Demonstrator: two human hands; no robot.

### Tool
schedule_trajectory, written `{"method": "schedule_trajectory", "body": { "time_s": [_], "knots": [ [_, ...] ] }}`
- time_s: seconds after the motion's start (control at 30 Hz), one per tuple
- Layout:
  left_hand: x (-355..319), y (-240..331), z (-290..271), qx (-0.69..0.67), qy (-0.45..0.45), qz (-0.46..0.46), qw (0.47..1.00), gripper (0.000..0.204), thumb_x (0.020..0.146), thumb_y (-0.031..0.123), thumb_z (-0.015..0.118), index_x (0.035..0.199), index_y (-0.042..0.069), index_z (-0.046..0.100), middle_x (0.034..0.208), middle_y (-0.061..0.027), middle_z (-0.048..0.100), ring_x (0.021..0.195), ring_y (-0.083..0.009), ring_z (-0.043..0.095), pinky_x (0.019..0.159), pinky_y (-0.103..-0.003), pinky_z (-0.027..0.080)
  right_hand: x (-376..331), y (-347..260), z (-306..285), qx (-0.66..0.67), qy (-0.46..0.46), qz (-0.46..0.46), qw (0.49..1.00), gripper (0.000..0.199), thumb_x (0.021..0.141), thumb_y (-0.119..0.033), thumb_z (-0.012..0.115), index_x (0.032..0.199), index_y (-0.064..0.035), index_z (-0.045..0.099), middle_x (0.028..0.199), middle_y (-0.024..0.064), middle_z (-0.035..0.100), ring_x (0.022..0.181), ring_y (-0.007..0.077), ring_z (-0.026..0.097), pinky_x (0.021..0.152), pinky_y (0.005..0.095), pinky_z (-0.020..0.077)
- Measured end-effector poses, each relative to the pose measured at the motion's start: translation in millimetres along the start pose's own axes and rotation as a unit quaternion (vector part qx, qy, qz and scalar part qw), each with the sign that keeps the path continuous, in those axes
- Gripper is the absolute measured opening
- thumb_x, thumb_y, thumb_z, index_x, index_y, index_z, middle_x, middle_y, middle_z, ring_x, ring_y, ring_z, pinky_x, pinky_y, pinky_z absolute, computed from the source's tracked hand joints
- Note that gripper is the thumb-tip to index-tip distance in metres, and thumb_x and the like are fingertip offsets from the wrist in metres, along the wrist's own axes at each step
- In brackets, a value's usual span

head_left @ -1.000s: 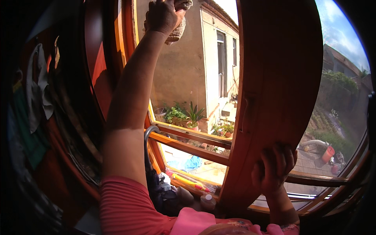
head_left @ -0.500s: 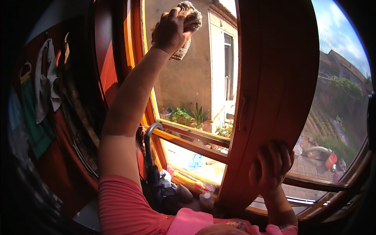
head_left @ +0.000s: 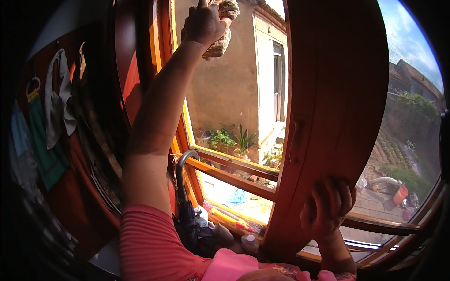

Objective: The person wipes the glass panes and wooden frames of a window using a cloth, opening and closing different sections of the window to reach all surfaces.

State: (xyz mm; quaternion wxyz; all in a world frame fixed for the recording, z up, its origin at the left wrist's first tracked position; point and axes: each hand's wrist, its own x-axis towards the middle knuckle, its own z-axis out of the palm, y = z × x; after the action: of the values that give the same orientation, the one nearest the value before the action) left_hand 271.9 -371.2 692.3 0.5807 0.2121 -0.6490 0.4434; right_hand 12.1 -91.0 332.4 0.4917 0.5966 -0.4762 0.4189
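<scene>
High up at the opened-looking bright window, my left hand grips a bunched, greyish-brown cleaning cloth by the glass. The top of this hand and of the cloth is cut off by the picture's upper edge. My left arm reaches up past the orange-lit wooden frame. Lower on the right, my right hand is raised with bent fingers at the edge of the broad dark window frame. Shade makes its fingertips hard to see. A small handle sits on that wood, left of the hand.
A black hooked umbrella handle rises beside the left frame. Below it, a lidded jar and a yellow-red object lie near the sill. Cloths hang at left. Potted plants stand outside, and another pane is at right.
My left hand and the cloth are higher in the picture, now partly beyond its upper edge. The view has shifted slightly. My right hand stays at the dark frame.
</scene>
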Motion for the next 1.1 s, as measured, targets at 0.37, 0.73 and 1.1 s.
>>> {"method": "schedule_trajectory", "body": {
  "time_s": [0.37, 0.73, 1.1],
  "knots": [
    [75, -40, 16, 0.016, 0.059, -0.089, 0.994, 0.03, 0.088, 0.026, 0.067, 0.11, 0.006, 0.065, 0.121, -0.0222, 0.064, 0.107, -0.0396, 0.064, 0.096, -0.046, 0.052, -1, -2, 4, 0.008, 0.009, 0.0, 1.0, 0.031, 0.082, -0.024, 0.063, 0.107, -0.0126, 0.075, 0.132, 0.0095, 0.06, 0.131, 0.0362, 0.045, 0.12, 0.0565, 0.023],
    [-27, 83, -7, 0.004, 0.024, 0.14, 0.99, 0.065, 0.079, 0.042, 0.077, 0.137, 0.016, 0.062, 0.134, -0.0107, 0.055, 0.117, -0.0359, 0.053, 0.098, -0.05, 0.051, 5, -1, -5, 0.001, -0.001, -0.038, 0.999, 0.034, 0.082, -0.019, 0.061, 0.112, -0.005, 0.069, 0.135, 0.0157, 0.054, 0.132, 0.0405, 0.043, 0.116, 0.0576, 0.0276],
    [-33, 132, -13, 0.0, -0.096, 0.014, 0.995, 0.063, 0.083, 0.03, 0.07, 0.141, 0.009, 0.055, 0.146, -0.0101, 0.047, 0.126, -0.0365, 0.048, 0.099, -0.057, 0.048, -1, 1, 4, 0.001, -0.004, -0.003, 1.0, 0.03, 0.08, -0.021, 0.065, 0.106, -0.0116, 0.075, 0.13, 0.0103, 0.06, 0.13, 0.0354, 0.046, 0.12, 0.054, 0.022]
  ]
}}
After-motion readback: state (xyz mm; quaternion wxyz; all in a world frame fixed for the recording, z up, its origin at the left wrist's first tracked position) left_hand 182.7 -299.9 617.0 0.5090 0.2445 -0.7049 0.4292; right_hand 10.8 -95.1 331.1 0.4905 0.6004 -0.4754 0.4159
